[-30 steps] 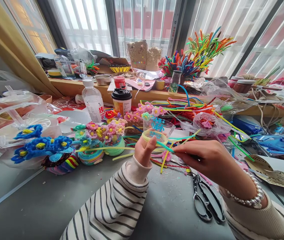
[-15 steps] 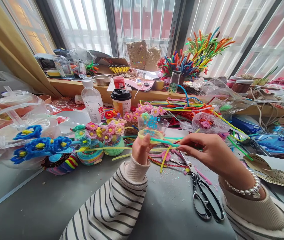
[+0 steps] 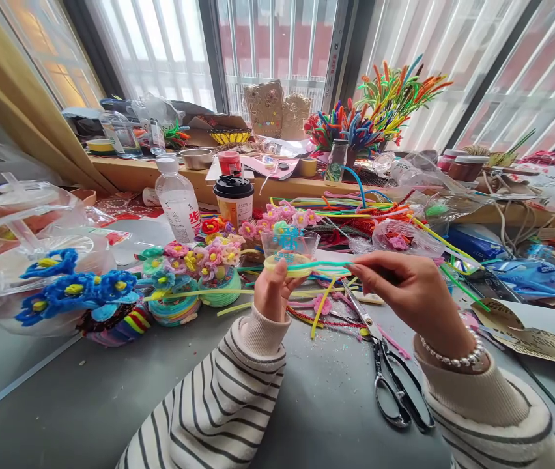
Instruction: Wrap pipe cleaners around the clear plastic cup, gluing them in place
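Grey table (image 3: 316,417) was the work surface, craft clutter along its far edge, near edge out of frame. Striped pot (image 3: 116,319) with blue flowers (image 3: 79,286) sat toward the left edge. Black-handled scissors (image 3: 380,352) lay right of centre, blades toward the far edge, handles toward the near one.

Clear cup (image 3: 291,244) was up off the surface, roughly midway between its left and right edges. Left hand (image 3: 272,290) had it grasped low, thumb on the near side. Likely light, thin-walled, slightly slick, easy to dent; narrow end seemed the best hold, light squeeze, off the flared rim. Looked transparent, wide end up, blue print on the wall.

Teal pipe cleaner (image 3: 329,265) ran sideways from the cup to the right hand (image 3: 404,286), pinched between thumb and fingertips. Probably near weightless, soft outside, bendable core; pinching close to the cup should give most control. Looked bright, almost straight, maybe doubled.

Yellow band (image 3: 301,273) circled the cup's narrow end, partly behind the thumb. Couldn't tell whether the teal was fixed to it.
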Tool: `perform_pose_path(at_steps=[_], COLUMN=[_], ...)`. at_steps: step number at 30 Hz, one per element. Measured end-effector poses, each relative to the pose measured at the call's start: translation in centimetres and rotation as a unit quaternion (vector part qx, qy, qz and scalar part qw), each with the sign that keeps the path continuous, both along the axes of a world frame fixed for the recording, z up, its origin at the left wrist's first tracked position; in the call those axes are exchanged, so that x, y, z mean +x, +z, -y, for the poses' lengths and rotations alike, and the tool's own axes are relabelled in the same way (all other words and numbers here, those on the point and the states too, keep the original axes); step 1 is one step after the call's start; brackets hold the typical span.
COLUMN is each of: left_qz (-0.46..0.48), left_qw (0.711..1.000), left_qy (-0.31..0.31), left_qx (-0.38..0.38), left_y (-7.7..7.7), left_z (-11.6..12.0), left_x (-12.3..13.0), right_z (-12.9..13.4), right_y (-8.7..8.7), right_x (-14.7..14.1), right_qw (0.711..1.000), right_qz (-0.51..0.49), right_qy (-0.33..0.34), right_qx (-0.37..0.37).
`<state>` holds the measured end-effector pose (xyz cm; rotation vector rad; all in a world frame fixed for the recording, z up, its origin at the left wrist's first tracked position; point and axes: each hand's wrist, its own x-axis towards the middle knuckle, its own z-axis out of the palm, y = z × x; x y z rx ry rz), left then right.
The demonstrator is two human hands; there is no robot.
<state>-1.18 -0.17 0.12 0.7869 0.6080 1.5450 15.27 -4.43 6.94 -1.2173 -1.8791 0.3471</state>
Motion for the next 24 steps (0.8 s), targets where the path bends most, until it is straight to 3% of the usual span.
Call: perform_pose_path(at_steps=[3, 8, 15, 24], left_qz=[0.002, 0.002, -0.019, -0.014], left_qw=[1.0, 1.0, 1.0, 1.0], left_qy=[0.01, 0.013, 0.007, -0.009], left_qx=[-0.005, 0.012, 0.014, 0.004], left_y=[-0.2, -0.3, -0.2, -0.5], left_z=[0.0, 0.3, 0.4, 0.3], left_x=[0.2, 0.5, 0.5, 0.4], right_z=[0.2, 0.0, 0.0, -0.1], right_y=[-0.7, -1.2, -0.3, -0.7], right_x=[-0.9, -1.7, -0.7, -1.0], right_qw=[0.992, 0.979, 0.982, 0.974], right_qz=[0.018, 0.037, 0.121, 0.12], right_qy=[-0.07, -0.128, 0.002, 0.039], right_qx=[0.1, 0.155, 0.144, 0.189])
